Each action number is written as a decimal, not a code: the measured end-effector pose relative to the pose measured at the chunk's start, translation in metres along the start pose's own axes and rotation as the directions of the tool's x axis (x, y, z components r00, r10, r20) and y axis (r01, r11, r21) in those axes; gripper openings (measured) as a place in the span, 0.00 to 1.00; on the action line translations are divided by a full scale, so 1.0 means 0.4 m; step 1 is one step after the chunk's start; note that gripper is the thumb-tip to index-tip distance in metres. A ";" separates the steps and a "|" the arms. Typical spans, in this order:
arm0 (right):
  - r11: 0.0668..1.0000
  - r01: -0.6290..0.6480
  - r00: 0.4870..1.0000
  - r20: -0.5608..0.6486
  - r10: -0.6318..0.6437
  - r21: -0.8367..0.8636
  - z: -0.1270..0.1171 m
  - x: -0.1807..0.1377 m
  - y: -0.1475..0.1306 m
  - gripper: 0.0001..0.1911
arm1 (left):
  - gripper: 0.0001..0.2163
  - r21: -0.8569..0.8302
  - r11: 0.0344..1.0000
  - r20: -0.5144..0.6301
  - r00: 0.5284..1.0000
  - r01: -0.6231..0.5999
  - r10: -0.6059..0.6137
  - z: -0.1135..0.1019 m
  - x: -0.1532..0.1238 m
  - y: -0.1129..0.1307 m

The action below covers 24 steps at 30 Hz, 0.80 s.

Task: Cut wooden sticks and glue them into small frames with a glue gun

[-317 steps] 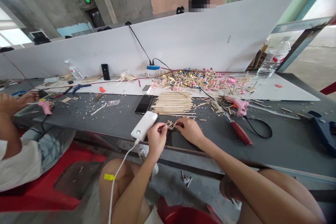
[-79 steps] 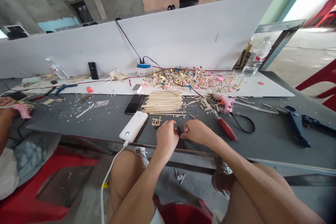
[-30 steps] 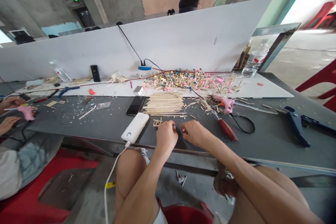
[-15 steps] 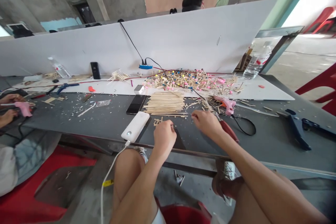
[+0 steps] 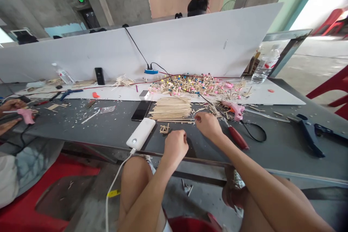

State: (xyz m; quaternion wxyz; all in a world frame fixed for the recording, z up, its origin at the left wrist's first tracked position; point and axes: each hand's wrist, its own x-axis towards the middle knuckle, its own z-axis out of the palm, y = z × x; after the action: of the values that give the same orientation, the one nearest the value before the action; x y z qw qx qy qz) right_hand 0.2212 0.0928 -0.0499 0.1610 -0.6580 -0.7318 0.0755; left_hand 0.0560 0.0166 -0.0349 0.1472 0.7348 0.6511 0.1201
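My left hand [image 5: 175, 145] rests as a loose fist near the front edge of the grey table [image 5: 108, 127]; I cannot make out whether it holds anything. A small glued stick frame [image 5: 164, 128] lies just left of it. My right hand [image 5: 208, 125] reaches forward, with its fingertips pinched at the right end of a neat stack of thin wooden sticks [image 5: 171, 108]. Whether a stick sits between those fingers is too small to tell. A white power bank [image 5: 140, 133] with a cable lies left of the frame.
A pink glue gun [image 5: 233, 107], a red-handled tool [image 5: 237, 137] and a black cord lie to the right. A black phone [image 5: 141, 110] lies beside the stack. A heap of bead-tipped sticks [image 5: 195, 84] lies before the white divider. Another person's hands [image 5: 12, 106] hold a pink glue gun at far left.
My hands have separated. The right hand moved forward and up to the end of the stick stack. The left hand stayed near the table's front edge, closed.
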 end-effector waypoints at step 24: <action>0.989 0.138 0.990 -0.034 -0.140 -0.061 -0.036 -0.003 0.116 0.12 | 0.12 -0.096 0.992 0.023 0.996 -0.084 0.086 -0.002 -0.005 -0.012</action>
State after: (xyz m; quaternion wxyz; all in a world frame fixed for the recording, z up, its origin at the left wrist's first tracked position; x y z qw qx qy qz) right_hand 0.2694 0.0960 -0.0517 0.1605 -0.6112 -0.7745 0.0299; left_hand 0.0508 0.0150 -0.0359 0.1856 0.7557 0.6107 0.1470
